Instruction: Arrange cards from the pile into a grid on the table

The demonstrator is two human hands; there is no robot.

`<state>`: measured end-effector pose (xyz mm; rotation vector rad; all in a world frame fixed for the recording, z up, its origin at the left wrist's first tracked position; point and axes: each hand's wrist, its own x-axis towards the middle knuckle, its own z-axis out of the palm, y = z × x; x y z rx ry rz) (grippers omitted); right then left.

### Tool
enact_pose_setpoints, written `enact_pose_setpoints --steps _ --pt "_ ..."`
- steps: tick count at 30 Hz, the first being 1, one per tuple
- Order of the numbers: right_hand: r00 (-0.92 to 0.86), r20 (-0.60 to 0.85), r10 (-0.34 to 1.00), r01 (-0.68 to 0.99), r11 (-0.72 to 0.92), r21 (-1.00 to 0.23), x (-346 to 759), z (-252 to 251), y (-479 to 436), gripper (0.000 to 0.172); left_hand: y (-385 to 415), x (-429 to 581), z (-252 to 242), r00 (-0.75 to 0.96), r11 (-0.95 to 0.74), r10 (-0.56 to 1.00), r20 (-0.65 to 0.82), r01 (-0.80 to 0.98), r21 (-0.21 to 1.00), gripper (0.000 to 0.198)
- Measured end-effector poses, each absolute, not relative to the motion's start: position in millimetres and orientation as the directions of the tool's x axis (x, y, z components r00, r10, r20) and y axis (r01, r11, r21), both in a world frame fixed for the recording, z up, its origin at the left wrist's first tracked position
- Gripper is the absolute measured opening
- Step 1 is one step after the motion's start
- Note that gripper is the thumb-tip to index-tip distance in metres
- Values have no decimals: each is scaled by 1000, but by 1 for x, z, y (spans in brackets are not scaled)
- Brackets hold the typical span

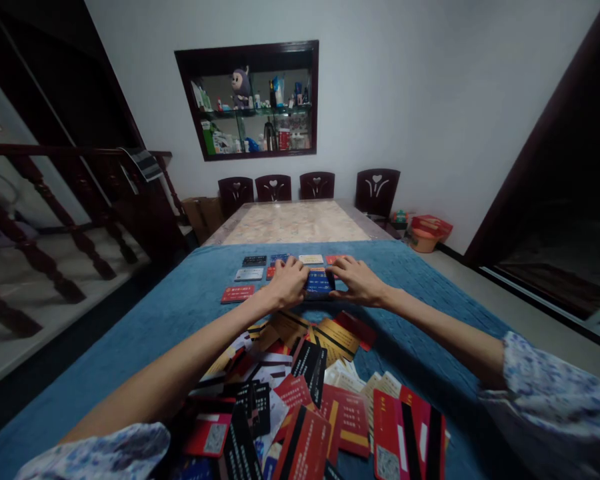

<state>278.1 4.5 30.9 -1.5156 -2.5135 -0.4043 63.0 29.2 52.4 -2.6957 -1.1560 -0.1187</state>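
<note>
Between my hands lies a dark blue card (320, 283) with light print, flat on the blue cloth; whether it is one card or a small stack I cannot tell. My left hand (289, 283) is curled at its left edge, with the fingertips partly hidden. On the opposite edge, my right hand (356, 281) has its thumb and fingers bent around the card. Cards sit in rows around them: a red one (238, 294), a pale one (249, 274), a black one (255, 261), a white one (311, 259) and a red one (336, 259) behind my right fingers.
A loose heap of red, black, gold and white cards, including a red card (303, 443), spreads under my forearms. The blue cloth (180, 313) covers the table's near part; bare patterned tabletop (295, 223) lies beyond. Chairs (317, 185) stand along the far end.
</note>
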Motion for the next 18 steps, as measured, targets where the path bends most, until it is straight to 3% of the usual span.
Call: enact_pose_setpoints --steps 18 --pt "-445 164 880 895 431 114 224 62 94 42 103 27 70 548 -526 829 111 832 -176 35"
